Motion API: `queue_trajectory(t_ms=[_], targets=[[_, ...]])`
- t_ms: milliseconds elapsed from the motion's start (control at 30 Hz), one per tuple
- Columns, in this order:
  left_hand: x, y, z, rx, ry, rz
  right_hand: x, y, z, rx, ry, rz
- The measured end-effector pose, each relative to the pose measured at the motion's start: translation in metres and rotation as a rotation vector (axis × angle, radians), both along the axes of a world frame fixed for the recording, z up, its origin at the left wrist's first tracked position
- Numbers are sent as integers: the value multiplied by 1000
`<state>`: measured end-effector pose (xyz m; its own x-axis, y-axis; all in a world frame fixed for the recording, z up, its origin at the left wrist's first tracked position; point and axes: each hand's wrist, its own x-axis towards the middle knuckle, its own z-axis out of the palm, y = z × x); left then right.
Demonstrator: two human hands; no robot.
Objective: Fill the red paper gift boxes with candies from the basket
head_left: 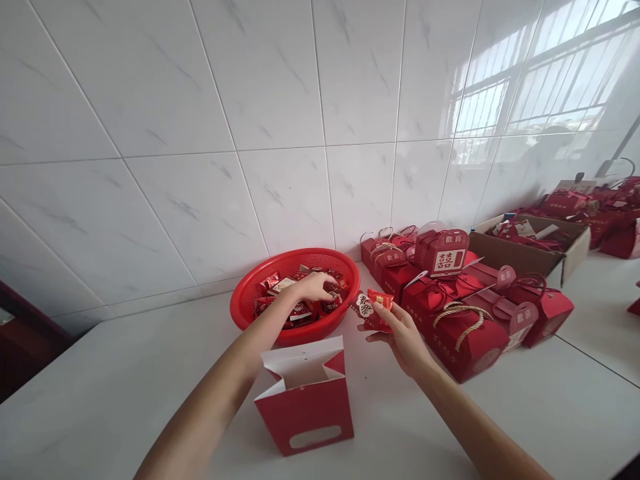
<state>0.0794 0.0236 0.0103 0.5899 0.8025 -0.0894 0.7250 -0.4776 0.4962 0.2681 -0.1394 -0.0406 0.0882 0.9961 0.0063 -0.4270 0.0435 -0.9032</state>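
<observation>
My left hand reaches into a red plastic basket, its fingers apart and curved down over the wrapped candies there. The tips partly disappear among the red wrappers. To the right of the basket, my right hand pinches several candy packets; a bright orange-red packet shows on top of a darker red one with a white patch and dark lettering. Between my forearms stands a red paper bag, upright with its white-lined mouth open and an oval window low in front.
Several red gift boxes with rope or ribbon handles crowd the right side, one smaller box on top. Behind them are a cardboard box and more red boxes. A tiled wall backs the white tabletop.
</observation>
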Motion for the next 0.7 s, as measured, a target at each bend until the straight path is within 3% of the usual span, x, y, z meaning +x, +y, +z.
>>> queue_trajectory(t_ms=[200, 433, 700], targets=[[-10, 0, -2, 13, 133, 50, -1, -1, 0, -4, -9, -7], [-12, -2, -4, -49, 81, 57, -2, -3, 2, -6, -28, -8], [-9, 5, -17, -36, -19, 122, -3, -4, 1, -1, -45, 0]])
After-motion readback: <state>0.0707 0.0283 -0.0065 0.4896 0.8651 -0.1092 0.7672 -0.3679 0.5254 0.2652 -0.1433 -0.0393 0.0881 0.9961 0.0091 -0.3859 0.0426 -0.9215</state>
